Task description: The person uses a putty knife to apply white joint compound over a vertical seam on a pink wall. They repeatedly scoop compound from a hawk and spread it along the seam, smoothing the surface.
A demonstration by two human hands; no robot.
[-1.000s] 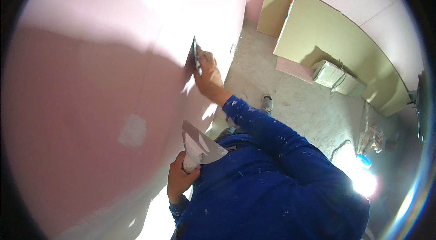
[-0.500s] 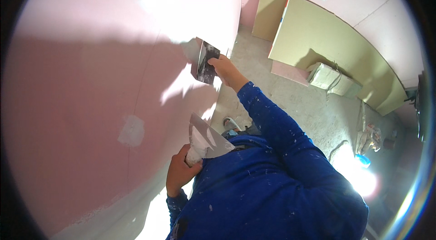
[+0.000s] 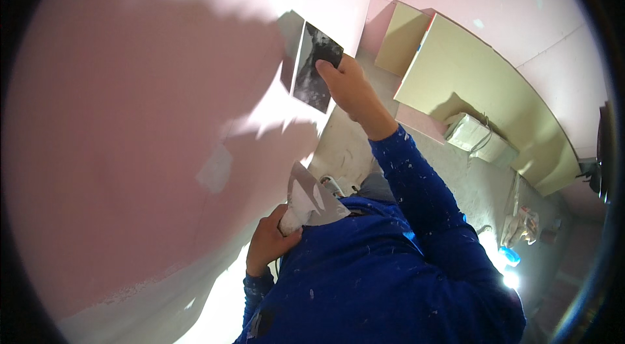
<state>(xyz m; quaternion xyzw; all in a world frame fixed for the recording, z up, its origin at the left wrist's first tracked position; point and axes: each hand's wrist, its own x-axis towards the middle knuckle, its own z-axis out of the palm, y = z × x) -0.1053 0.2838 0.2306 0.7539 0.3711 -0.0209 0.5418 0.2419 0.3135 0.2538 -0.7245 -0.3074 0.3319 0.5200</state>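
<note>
Head view, right hand: I see the right hand [image 3: 351,87] raised at about 12 o'clock from the body, clenched around the handle of a wide filling knife [image 3: 314,67].
Head view, knife position: the blade lies at 10 o'clock from the knuckles, against or just off the pink wall [image 3: 130,136]; I cannot tell whether it touches.
Head view, knife axis: its working edge runs nearly upright, tilted slightly toward 1 o'clock.
Head view, knife look: dark blade, smeared with grey-white filler, casting a shadow on the wall beside it.
Head view, left hand: the left hand [image 3: 268,244] sits low at 7 o'clock, grasping a second, smaller blade [image 3: 311,199] loaded with white filler, tip toward 12 o'clock.
Head view, nearer hand: the right hand is much nearer the wall seam; the left is held close to the blue sleeve [image 3: 423,207] and chest.
Head view, surroundings: beige boards [image 3: 475,77] lean against the far wall at 2 o'clock, with a pale box [image 3: 478,139] at their foot.
</note>
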